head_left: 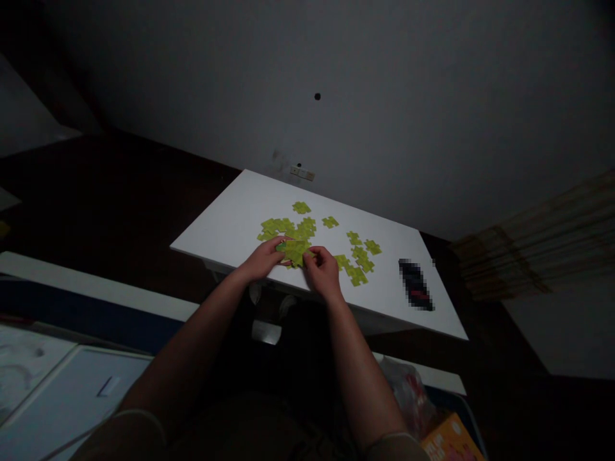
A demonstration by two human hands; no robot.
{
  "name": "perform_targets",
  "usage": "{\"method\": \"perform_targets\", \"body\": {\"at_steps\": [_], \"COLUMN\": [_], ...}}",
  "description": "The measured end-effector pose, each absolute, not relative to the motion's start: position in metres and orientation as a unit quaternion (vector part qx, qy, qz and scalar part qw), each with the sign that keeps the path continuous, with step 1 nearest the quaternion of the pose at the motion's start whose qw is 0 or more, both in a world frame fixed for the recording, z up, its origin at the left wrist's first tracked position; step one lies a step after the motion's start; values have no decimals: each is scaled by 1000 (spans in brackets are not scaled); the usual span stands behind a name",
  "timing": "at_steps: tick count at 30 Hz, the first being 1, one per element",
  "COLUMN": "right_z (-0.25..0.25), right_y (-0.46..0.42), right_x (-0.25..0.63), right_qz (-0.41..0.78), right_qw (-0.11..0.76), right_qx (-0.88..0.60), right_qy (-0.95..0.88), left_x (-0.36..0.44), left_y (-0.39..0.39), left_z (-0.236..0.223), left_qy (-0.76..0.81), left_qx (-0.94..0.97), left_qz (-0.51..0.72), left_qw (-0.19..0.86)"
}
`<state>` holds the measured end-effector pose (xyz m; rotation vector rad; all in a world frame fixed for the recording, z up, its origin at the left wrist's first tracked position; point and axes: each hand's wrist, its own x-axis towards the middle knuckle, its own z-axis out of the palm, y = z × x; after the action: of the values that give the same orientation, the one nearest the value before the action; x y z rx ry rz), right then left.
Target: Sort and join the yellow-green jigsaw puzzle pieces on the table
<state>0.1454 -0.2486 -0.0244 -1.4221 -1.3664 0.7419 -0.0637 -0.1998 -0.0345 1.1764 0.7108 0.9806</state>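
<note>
Several yellow-green jigsaw pieces [307, 227] lie scattered on a small white table [225, 224]. A joined cluster of pieces [296, 251] sits near the table's front edge. My left hand [263, 257] pinches the cluster's left side with its fingers closed on it. My right hand [323, 269] grips the cluster's right side, fingers curled. More loose pieces [358, 262] lie just right of my right hand.
A dark blurred object [416, 285] lies on the table's right part. A grey wall with a small socket [302, 171] rises behind. Pale boards [72, 397] sit lower left, an orange box [451, 442] and a plastic bag [408, 387] lower right. The floor is dark.
</note>
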Motion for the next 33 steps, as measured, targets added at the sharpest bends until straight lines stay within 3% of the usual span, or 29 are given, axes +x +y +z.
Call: {"method": "perform_targets", "body": {"at_steps": [33], "right_z": [-30], "right_y": [-249], "right_x": [147], "right_qz": [266], "right_qw": [500], "right_qx": [-590], "right_qy": [-575], "left_x": [-58], "left_y": [-204], "left_z": [-32], "left_qy": [338], "left_qx": [458], "left_qz": [459], "left_qw": [682]}}
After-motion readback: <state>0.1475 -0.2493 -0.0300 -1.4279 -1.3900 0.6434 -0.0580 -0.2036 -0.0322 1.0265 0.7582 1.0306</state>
